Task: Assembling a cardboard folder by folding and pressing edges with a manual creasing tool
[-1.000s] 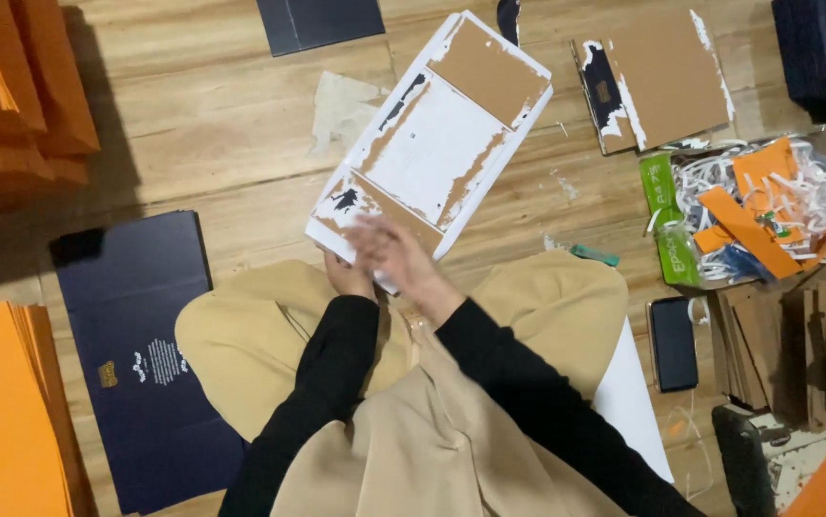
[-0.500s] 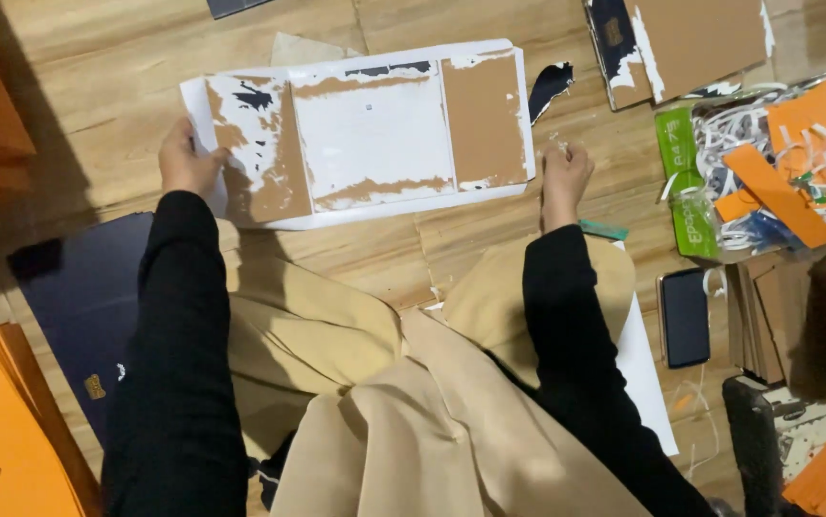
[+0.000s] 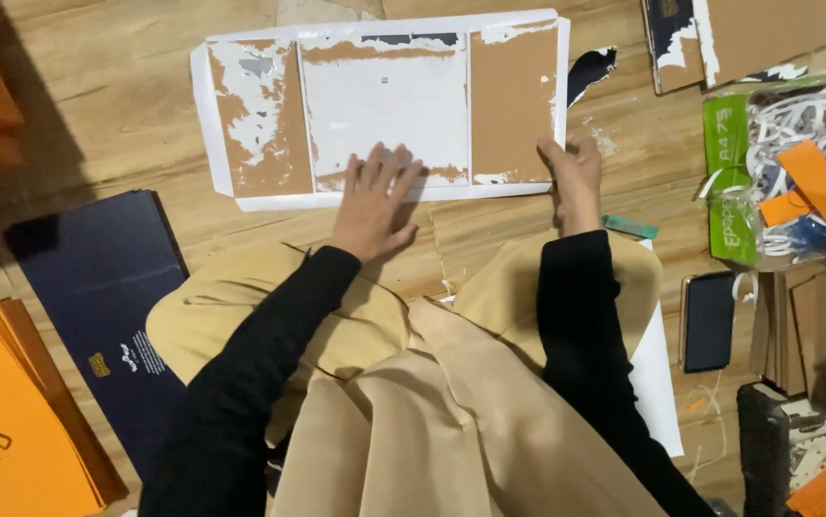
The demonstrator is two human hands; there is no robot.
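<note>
3 brown-and-white torn panels make up the flattened cardboard sheet (image 3: 384, 105).

The wooden floor (image 3: 97, 124) carried a flattened cardboard sheet (image 3: 384, 105); left of it lay a navy folder (image 3: 97, 287), right, possibly a phone (image 3: 708, 321).

Left hand (image 3: 372, 204) off the cardboard sheet's (image 3: 384, 101) left edge, now flat on its lower middle.
</note>
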